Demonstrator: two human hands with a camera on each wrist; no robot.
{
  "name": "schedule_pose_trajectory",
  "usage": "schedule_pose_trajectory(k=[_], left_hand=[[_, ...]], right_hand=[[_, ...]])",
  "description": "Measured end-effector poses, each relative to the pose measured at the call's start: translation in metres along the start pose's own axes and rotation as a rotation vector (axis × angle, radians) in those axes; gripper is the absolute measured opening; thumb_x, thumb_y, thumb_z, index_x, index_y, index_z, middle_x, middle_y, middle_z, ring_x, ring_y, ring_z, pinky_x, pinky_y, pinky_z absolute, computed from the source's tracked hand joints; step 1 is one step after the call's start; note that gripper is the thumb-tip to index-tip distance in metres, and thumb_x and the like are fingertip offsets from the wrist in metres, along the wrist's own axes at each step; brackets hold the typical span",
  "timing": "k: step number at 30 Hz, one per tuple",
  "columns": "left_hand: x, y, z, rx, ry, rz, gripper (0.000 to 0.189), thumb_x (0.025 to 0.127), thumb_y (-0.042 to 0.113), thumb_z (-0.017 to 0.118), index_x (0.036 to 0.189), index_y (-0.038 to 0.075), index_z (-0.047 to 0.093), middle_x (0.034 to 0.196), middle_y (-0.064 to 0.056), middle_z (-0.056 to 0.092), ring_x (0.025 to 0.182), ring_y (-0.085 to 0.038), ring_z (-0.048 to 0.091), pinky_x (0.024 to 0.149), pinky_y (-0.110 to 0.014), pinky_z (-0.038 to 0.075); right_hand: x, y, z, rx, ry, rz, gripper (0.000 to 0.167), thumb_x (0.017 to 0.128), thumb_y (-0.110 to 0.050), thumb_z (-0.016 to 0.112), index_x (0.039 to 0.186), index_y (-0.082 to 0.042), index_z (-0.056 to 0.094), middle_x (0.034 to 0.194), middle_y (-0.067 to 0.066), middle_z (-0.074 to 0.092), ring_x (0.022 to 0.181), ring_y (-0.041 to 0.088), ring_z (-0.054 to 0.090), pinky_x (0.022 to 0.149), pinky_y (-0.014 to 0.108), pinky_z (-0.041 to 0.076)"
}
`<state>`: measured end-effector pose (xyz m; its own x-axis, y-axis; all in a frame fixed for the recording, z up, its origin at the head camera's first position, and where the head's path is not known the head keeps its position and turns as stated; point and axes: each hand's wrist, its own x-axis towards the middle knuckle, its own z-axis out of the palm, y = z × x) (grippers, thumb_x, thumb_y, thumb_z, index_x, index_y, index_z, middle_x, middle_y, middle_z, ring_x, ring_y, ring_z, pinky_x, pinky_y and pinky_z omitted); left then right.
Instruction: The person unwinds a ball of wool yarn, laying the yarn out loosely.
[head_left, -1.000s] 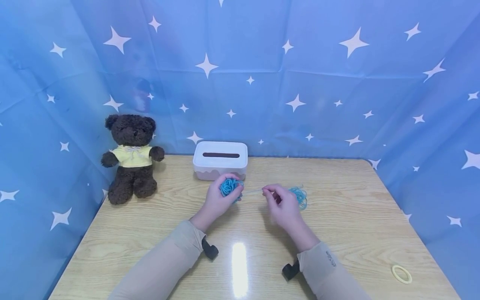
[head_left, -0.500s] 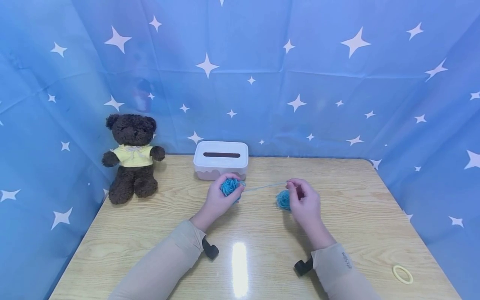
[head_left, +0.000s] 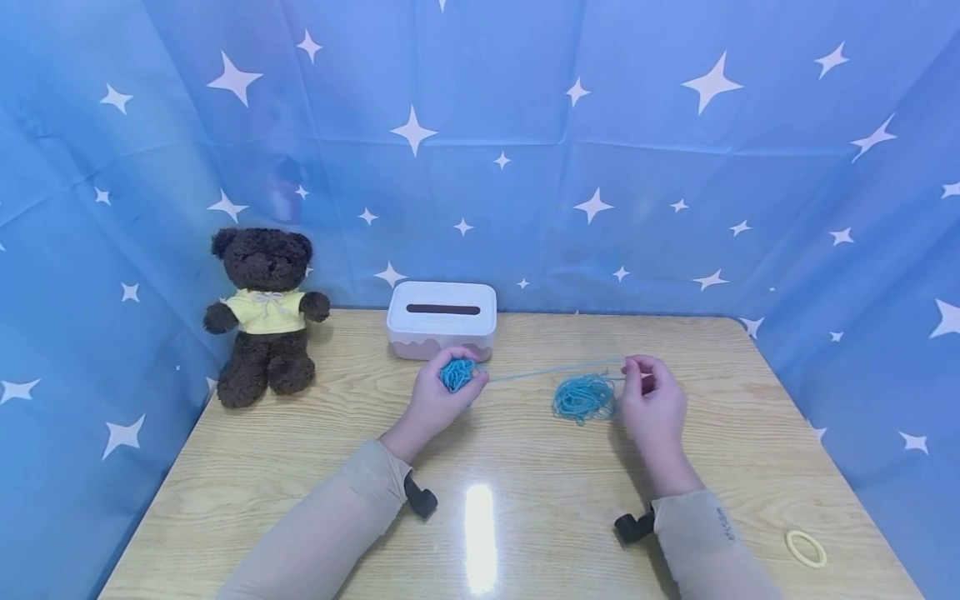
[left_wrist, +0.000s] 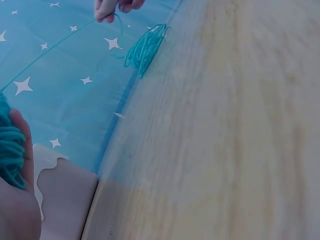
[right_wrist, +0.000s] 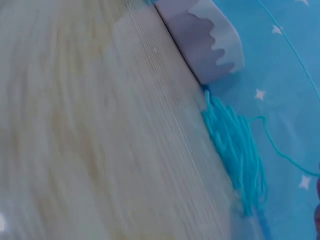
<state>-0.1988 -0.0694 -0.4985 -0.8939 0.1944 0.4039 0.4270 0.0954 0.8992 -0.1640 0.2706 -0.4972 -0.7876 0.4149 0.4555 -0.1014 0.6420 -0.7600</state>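
My left hand (head_left: 441, 400) holds a ball of blue yarn (head_left: 456, 375) in front of the tissue box; in the left wrist view the yarn ball (left_wrist: 11, 147) shows at the left edge, cupped by the hand. A thin strand (head_left: 540, 372) runs from it to my right hand (head_left: 655, 408), whose thumb and fingers pinch it. Between the two hands a loose heap of blue yarn (head_left: 583, 397) lies on the table, and a short strand from it also leads to the right fingers. Only a sliver of the right hand shows in the right wrist view.
A white and mauve tissue box (head_left: 441, 321) stands behind the left hand. At the left sits a brown teddy bear (head_left: 266, 317) in a yellow top. A pale yellow ring (head_left: 806, 549) lies at the table's right front. Behind hangs a blue starry curtain (head_left: 480, 200).
My right hand has moved to the right, past the yarn heap, drawing the strand longer between the hands. The heap now shows fully. My left hand stays in place.
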Motion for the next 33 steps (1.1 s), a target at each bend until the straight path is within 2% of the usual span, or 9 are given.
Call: schedule_pose_trajectory(k=[4, 8, 12, 18, 21, 24, 25, 29, 33], left_hand=[[0.0, 0.002, 0.0, -0.048, -0.023, -0.013, 0.029, 0.097, 0.007, 0.081, 0.121, 0.001, 0.066, 0.108, -0.019, 0.075, 0.087, -0.008, 0.073, 0.084, -0.023, 0.063], [-0.001, 0.003, 0.001, -0.114, -0.049, -0.037, 0.027, 0.098, 0.007, 0.08, 0.119, -0.001, 0.064, 0.099, -0.022, 0.075, 0.07, -0.011, 0.074, 0.069, -0.03, 0.067], [0.0, 0.001, 0.001, -0.084, -0.038, -0.041, 0.028, 0.096, 0.01, 0.083, 0.118, 0.003, 0.067, 0.101, -0.018, 0.074, 0.071, -0.011, 0.071, 0.067, -0.029, 0.065], [0.0, 0.002, 0.0, -0.101, -0.049, -0.075, 0.028, 0.096, 0.009, 0.084, 0.118, 0.007, 0.068, 0.111, -0.019, 0.075, 0.078, -0.013, 0.071, 0.065, -0.031, 0.066], [-0.001, 0.003, 0.001, -0.117, -0.061, -0.087, 0.027, 0.096, 0.009, 0.083, 0.118, 0.007, 0.067, 0.112, -0.019, 0.076, 0.078, -0.013, 0.072, 0.065, -0.032, 0.067], [-0.001, 0.004, 0.001, -0.121, -0.067, -0.089, 0.026, 0.097, 0.01, 0.083, 0.118, 0.008, 0.067, 0.111, -0.019, 0.075, 0.076, -0.013, 0.072, 0.066, -0.032, 0.067], [-0.001, 0.003, 0.001, -0.119, -0.066, -0.085, 0.026, 0.097, 0.011, 0.082, 0.118, 0.008, 0.067, 0.111, -0.019, 0.075, 0.076, -0.013, 0.072, 0.066, -0.032, 0.067], [-0.001, 0.001, 0.001, -0.108, -0.067, -0.062, 0.023, 0.099, 0.01, 0.08, 0.118, 0.007, 0.067, 0.111, -0.018, 0.074, 0.076, -0.012, 0.072, 0.066, -0.031, 0.067], [-0.001, 0.001, 0.002, -0.1, -0.071, -0.044, 0.021, 0.1, 0.008, 0.079, 0.117, 0.005, 0.067, 0.11, -0.02, 0.073, 0.077, -0.012, 0.073, 0.066, -0.031, 0.066]], right_hand=[[0.004, 0.003, -0.007, -0.086, -0.024, 0.041, 0.024, 0.111, -0.024, 0.063, 0.115, -0.005, 0.077, 0.106, 0.014, 0.082, 0.071, -0.003, 0.056, 0.06, 0.013, 0.043], [0.006, 0.005, -0.01, -0.18, -0.123, 0.066, 0.025, 0.11, -0.024, 0.064, 0.118, -0.005, 0.079, 0.113, 0.016, 0.081, 0.08, 0.014, 0.065, 0.066, 0.021, 0.047], [0.004, 0.007, -0.01, -0.229, -0.237, 0.053, 0.026, 0.11, -0.024, 0.064, 0.119, -0.005, 0.08, 0.117, 0.02, 0.079, 0.09, 0.029, 0.071, 0.073, 0.031, 0.05], [-0.001, 0.002, -0.007, -0.243, -0.333, 0.039, 0.028, 0.111, -0.024, 0.064, 0.124, -0.005, 0.08, 0.128, 0.023, 0.073, 0.101, 0.036, 0.071, 0.082, 0.045, 0.057], [-0.006, -0.007, -0.001, -0.196, -0.312, -0.01, 0.028, 0.11, -0.021, 0.064, 0.126, -0.003, 0.078, 0.132, 0.025, 0.072, 0.109, 0.041, 0.069, 0.091, 0.055, 0.056], [-0.014, -0.019, 0.009, -0.11, -0.298, -0.125, 0.025, 0.109, -0.018, 0.067, 0.125, -0.003, 0.078, 0.131, 0.022, 0.073, 0.107, 0.039, 0.069, 0.09, 0.057, 0.057], [-0.017, -0.024, 0.012, -0.086, -0.304, -0.173, 0.024, 0.108, -0.018, 0.068, 0.125, -0.004, 0.078, 0.13, 0.021, 0.074, 0.105, 0.038, 0.07, 0.094, 0.059, 0.057], [-0.031, -0.044, 0.028, 0.016, -0.417, -0.305, 0.026, 0.107, -0.017, 0.071, 0.131, -0.007, 0.077, 0.125, 0.014, 0.077, 0.09, 0.023, 0.072, 0.085, 0.046, 0.063], [-0.044, -0.062, 0.044, 0.085, -0.585, -0.29, 0.034, 0.109, -0.022, 0.07, 0.142, -0.013, 0.073, 0.13, 0.01, 0.077, 0.083, 0.01, 0.069, 0.076, 0.027, 0.062]])
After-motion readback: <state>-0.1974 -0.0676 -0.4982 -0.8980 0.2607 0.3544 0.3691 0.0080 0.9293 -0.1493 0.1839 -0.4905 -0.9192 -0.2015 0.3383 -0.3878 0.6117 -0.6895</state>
